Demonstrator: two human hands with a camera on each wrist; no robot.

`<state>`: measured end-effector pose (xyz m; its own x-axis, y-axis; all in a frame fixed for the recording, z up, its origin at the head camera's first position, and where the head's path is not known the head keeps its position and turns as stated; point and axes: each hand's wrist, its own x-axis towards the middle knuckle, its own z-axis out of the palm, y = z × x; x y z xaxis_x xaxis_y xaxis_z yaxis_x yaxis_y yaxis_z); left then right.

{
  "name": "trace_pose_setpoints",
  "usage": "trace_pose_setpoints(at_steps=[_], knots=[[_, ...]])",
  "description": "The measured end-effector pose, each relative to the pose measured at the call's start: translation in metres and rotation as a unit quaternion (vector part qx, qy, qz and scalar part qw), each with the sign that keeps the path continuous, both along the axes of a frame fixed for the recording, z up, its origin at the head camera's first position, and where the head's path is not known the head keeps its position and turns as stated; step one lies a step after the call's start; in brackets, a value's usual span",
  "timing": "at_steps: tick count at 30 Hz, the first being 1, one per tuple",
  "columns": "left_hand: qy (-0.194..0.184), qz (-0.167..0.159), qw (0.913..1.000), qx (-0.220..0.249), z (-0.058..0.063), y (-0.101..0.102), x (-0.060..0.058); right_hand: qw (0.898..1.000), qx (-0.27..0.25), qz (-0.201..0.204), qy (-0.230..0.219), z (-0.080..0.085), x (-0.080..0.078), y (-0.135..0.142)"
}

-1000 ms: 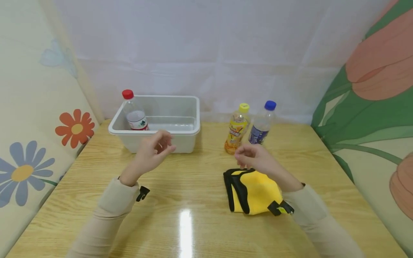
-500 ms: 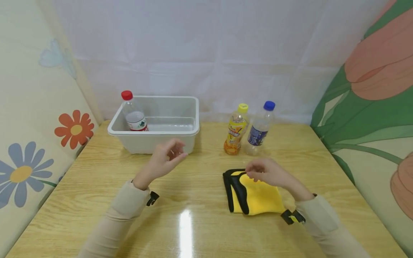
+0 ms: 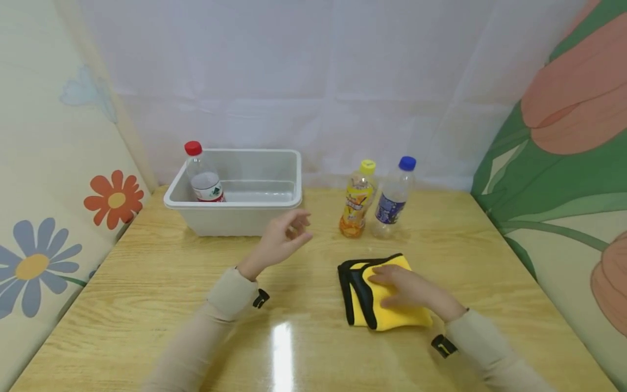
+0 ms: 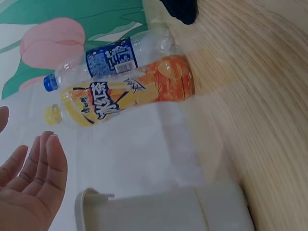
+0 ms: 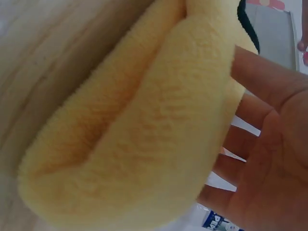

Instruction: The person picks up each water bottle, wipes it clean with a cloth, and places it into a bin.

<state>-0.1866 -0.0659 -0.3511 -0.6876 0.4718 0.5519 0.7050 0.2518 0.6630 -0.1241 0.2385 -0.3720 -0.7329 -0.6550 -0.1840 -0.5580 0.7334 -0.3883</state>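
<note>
The cloth (image 3: 399,314) is lying folded on the tabletop (image 3: 147,283), right of centre in the head view, yellow with black edging along its left side and part of its far edge. Over its right part the right hand (image 3: 410,288) is spreading its fingers, palm facing down; the grip is standing wide, with thumb and fingers well apart, and is not closing round anything. In the right wrist view the cloth is hiding the fingertips, so whether they are pressing on it cannot be told.

Beyond the cloth two bottles are standing upright, one just beside the other: the yellow-capped bottle (image 3: 358,202), orange at its base, and the blue-capped bottle (image 3: 391,209) with a blue label.

To the left, the left hand (image 3: 277,243) is hovering near the front right corner of the bin (image 3: 235,221); its grip is staying empty, the fingers bending loosely with a gap to the thumb. The pale bin is sitting at the back left, and in its left end the red-capped bottle (image 3: 208,188) is rising above the rim.

Pale sleeves (image 3: 232,294) are covering both arms. Behind everything a white sheet (image 3: 274,71) is hanging, and flowered panels are flanking the tabletop.
</note>
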Motion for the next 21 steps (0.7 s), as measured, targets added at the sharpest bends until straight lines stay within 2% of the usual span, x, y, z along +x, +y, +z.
trace_pose_setpoints(at_steps=[7, 14, 18, 21], knots=[[-0.065, 0.037, 0.9972, -0.004, -0.001, 0.033, -0.017, 0.999, 0.03, 0.01, -0.015, -0.005, 0.003, -0.005], [-0.135, 0.061, 0.9882, -0.036, -0.002, 0.061, -0.041, 0.998, 0.051, 0.01, -0.03, -0.005, 0.004, -0.007], [-0.158, 0.07, 0.9837, -0.051, -0.006, 0.073, -0.055, 0.998, 0.052, 0.014, -0.025, -0.007, 0.003, -0.006], [-0.166, 0.078, 0.9822, -0.041, -0.008, 0.082, -0.063, 0.998, 0.057, 0.013, -0.014, -0.009, 0.003, -0.006]])
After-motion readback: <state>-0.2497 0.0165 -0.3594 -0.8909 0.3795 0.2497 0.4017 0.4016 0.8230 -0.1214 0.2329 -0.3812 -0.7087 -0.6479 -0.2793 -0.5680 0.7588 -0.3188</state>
